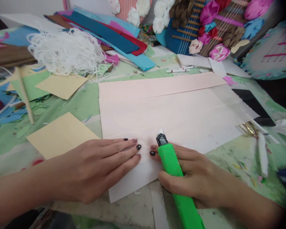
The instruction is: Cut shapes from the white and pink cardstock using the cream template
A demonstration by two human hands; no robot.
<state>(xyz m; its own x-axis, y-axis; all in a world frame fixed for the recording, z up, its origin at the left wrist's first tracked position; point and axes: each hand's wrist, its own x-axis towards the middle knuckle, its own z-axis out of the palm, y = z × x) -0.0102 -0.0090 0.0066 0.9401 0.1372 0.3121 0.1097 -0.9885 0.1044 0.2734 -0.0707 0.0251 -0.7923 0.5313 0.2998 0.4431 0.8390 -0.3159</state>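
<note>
Gripping the green utility knife (175,168) in your right hand (200,179), you are closing the fingers around its plastic body, with the short blade tip peeking out of the black nose and sitting on the pale pink paper sheet (171,111) near its front edge. Your left hand (95,168) is lying flat, fingers together and stretched out, clamped on nothing, simply pressing the same sheet down just beside the blade. From the head view, the sheet is lying in the middle of the green, paint-flecked table (85,105), with a folded band running along its far edge. It is looking thin, light and floppy, so it is likely to slide or wrinkle unless you are pinning it with a flat palm close to the cut; the knife is looking stiff and light, best held around the middle of the handle, clear of the blade. Counting what is around you: one knife, one large pink sheet, two tan paper squares (62,135) to your left, one tangle of white string (66,52) beyond them, one wooden stick (25,95) at the left, a stack of coloured paper strips (114,35) at the back, and a cluster of paper flowers (205,28) on a guitar-shaped piece, too many to count surely.
</note>
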